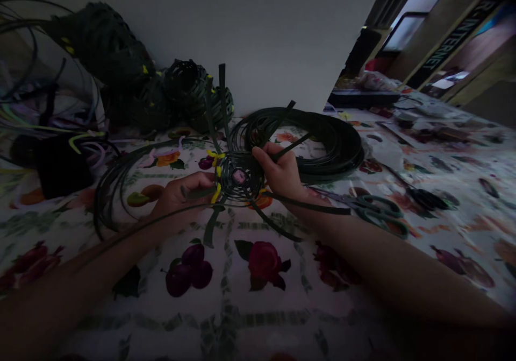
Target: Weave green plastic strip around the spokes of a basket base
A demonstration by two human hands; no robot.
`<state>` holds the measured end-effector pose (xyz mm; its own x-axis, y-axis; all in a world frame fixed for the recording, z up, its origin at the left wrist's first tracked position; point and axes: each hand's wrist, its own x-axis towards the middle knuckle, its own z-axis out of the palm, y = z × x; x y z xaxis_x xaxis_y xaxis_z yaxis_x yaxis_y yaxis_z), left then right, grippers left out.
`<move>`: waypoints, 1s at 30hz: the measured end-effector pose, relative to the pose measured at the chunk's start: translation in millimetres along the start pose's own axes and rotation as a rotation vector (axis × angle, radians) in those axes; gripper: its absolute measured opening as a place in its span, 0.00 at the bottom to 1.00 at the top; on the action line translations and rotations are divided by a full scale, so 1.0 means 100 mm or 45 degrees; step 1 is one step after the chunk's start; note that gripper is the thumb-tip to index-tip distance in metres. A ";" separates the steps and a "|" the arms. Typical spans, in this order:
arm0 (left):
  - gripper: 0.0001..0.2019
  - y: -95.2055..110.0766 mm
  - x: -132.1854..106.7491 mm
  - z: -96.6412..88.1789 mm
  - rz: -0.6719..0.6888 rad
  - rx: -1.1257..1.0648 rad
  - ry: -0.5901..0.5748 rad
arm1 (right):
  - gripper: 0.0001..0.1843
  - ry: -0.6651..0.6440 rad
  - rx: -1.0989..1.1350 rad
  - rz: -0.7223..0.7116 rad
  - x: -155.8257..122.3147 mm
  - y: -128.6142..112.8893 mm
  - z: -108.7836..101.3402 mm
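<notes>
A small round woven base (237, 179) of dark green strips with yellow ties lies on the flowered tablecloth (258, 296), its loose spokes sticking out all round. My left hand (183, 193) is closed on the base's left edge, thumb pressed on a strip. My right hand (282, 171) grips the base's right side, fingers curled round a dark strip (296, 141) that runs up to the right. A large coil of the same dark strip (322, 140) rests just behind my right hand.
Green-handled scissors (373, 210) lie to the right of my right wrist. Finished dark woven baskets (189, 89) stand against the wall behind. A pile of loose strips and a black bundle (56, 164) sit at left. Clutter covers the far right table (423, 129).
</notes>
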<state>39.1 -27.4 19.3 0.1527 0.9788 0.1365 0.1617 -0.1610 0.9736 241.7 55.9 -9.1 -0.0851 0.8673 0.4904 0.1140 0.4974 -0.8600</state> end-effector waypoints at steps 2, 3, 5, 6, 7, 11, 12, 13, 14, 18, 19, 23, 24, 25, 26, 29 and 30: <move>0.10 -0.07 0.00 -0.02 0.020 -0.055 -0.038 | 0.21 -0.006 -0.012 -0.016 0.00 -0.01 -0.01; 0.09 -0.12 0.00 -0.03 0.030 -0.072 -0.049 | 0.21 -0.004 -0.017 -0.026 0.00 -0.03 -0.01; 0.07 -0.21 0.01 -0.05 0.046 -0.120 -0.055 | 0.21 0.009 -0.034 -0.055 0.00 -0.06 -0.02; 0.06 -0.24 0.01 -0.06 0.026 -0.167 -0.062 | 0.21 0.019 -0.048 -0.075 0.00 -0.08 -0.02; 0.06 -0.25 0.01 -0.06 -0.024 -0.234 -0.081 | 0.21 0.028 -0.063 -0.095 0.00 -0.09 -0.03; 0.11 -0.22 0.01 -0.06 -0.391 -0.633 -0.277 | 0.21 0.037 -0.083 -0.119 0.01 -0.10 -0.04; 0.13 -0.20 0.01 -0.06 -0.448 -0.710 -0.304 | 0.21 0.037 -0.077 -0.122 0.01 -0.09 -0.04; 0.15 -0.18 0.00 -0.05 -0.479 -0.765 -0.313 | 0.22 0.037 -0.074 -0.126 0.01 -0.08 -0.04; 0.16 -0.17 0.00 -0.04 -0.497 -0.792 -0.306 | 0.22 0.036 -0.074 -0.131 0.01 -0.07 -0.04; 0.11 -0.15 -0.01 0.02 -0.491 -0.706 -0.171 | 0.22 0.047 -0.101 -0.130 0.02 -0.05 -0.04; 0.11 -0.14 -0.01 0.05 -0.473 -0.665 -0.125 | 0.22 0.049 -0.109 -0.128 0.02 -0.05 -0.04; 0.11 -0.08 -0.02 0.11 -0.370 -0.479 0.083 | 0.21 0.051 -0.126 -0.103 0.03 -0.01 -0.04; 0.10 -0.07 -0.03 0.12 -0.340 -0.428 0.123 | 0.21 0.054 -0.112 -0.088 0.03 0.00 -0.04; 0.10 -0.06 -0.04 0.12 -0.298 -0.390 0.162 | 0.21 0.059 -0.095 -0.075 0.03 0.01 -0.04; 0.10 -0.05 -0.05 0.12 -0.257 -0.357 0.199 | 0.21 0.063 -0.078 -0.064 0.04 0.03 -0.04; 0.11 -0.03 -0.08 0.10 -0.190 -0.225 0.265 | 0.21 0.067 -0.054 -0.050 0.05 0.06 -0.04; 0.11 -0.02 -0.09 0.09 -0.184 -0.169 0.267 | 0.21 0.067 -0.051 -0.049 0.05 0.06 -0.04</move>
<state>46.3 -37.2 14.3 -0.0698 0.9974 0.0161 0.0358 -0.0137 0.9993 245.7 63.6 -11.6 -0.0384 0.8469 0.5303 0.1512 0.5295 -0.8347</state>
